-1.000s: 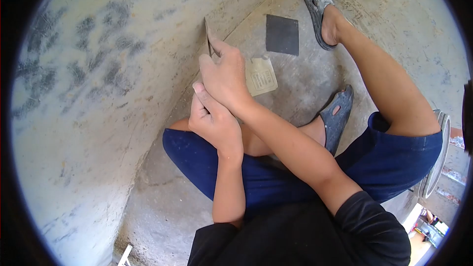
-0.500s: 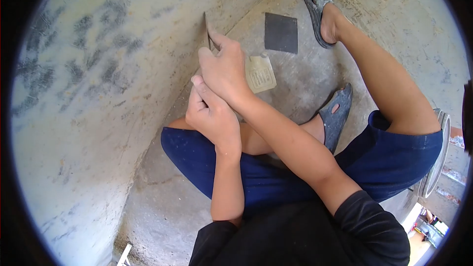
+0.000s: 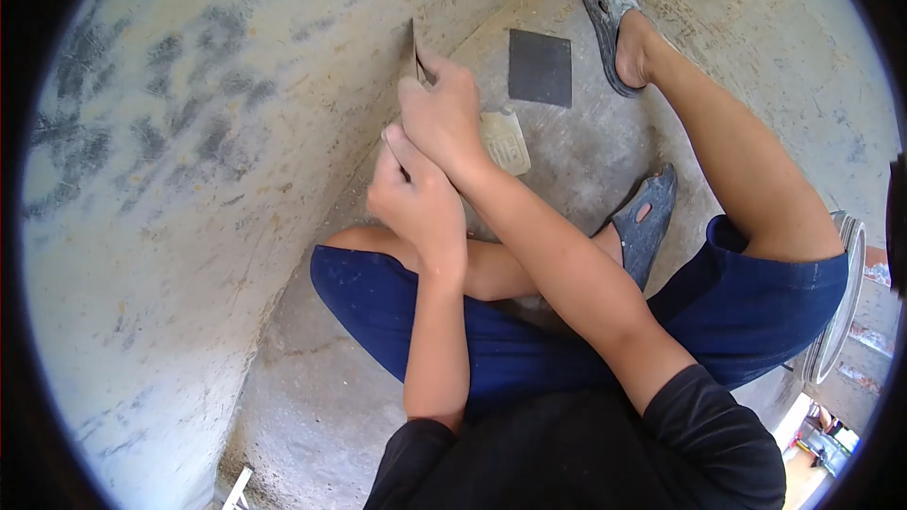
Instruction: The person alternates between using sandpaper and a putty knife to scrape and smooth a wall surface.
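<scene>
My right hand (image 3: pixel 442 115) is closed on a thin grey sheet (image 3: pixel 414 49), seen nearly edge-on against the wall (image 3: pixel 283 104); it looks like sandpaper. Just below, my left hand (image 3: pixel 416 198) is closed, its thumb raised beside my right wrist and touching or almost touching it. Its fingertips are hidden, so I cannot make out what they hold, if anything. On the floor past my right hand lies a beige sheet with printed text (image 3: pixel 506 144), partly covered by that hand. A dark square sheet (image 3: pixel 540 68) lies flat farther off.
My crossed legs in blue shorts (image 3: pixel 368 307) and grey clogs (image 3: pixel 646 227) take up the concrete floor (image 3: pixel 302 387). A white bucket (image 3: pixel 839 307) stands behind my knee at the right. Something white and narrow (image 3: pixel 238 488) shows at the bottom left.
Both hands have shifted a little to the right, and the sheet's tip has moved right along the wall. The sheets on the floor and my legs stay nearly where they were.
</scene>
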Demonstrator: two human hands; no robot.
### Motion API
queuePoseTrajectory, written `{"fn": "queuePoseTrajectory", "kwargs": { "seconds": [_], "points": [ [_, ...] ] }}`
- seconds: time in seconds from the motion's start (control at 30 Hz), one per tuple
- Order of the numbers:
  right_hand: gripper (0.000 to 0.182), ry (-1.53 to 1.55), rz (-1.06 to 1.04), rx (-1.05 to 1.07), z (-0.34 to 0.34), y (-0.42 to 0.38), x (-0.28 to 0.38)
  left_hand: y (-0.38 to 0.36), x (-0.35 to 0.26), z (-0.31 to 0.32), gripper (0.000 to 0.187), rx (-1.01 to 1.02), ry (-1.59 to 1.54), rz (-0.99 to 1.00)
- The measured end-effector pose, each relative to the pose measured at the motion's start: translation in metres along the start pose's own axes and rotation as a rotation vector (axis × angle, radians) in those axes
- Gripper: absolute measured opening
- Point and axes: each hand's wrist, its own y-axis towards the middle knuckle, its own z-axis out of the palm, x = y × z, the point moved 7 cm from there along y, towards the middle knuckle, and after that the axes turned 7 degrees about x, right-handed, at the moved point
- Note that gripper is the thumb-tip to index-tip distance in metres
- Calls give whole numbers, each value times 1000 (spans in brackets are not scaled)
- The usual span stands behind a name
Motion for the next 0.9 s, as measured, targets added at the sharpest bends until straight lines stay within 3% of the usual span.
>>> {"fn": "queuePoseTrajectory", "kwargs": {
  "seconds": [0.27,0.37,0.43,0.53,0.67,0.73,0.9],
  "points": [
    [59,-39,143,52,-3,-2,-5,-3,3,5,42,37,-81,-94],
    [59,-43,-39,-58,-5,1,7,2,1,3,42,0,-132,-68],
    [59,-63,122,31,-7,4,4,6,4,7,43,25,-53,-37],
    [58,-27,97,-51,-3,1,1,7,5,4,44,31,-101,-75],
    [58,17,137,29,-3,1,-4,2,4,6,46,20,3,-32],
    [53,-104,51,-119,-2,0,-12,3,8,3,46,-12,-122,-59],
    [50,-123,128,-73,-7,13,-18,15,7,12,45,43,-18,-42]
  ]
}}
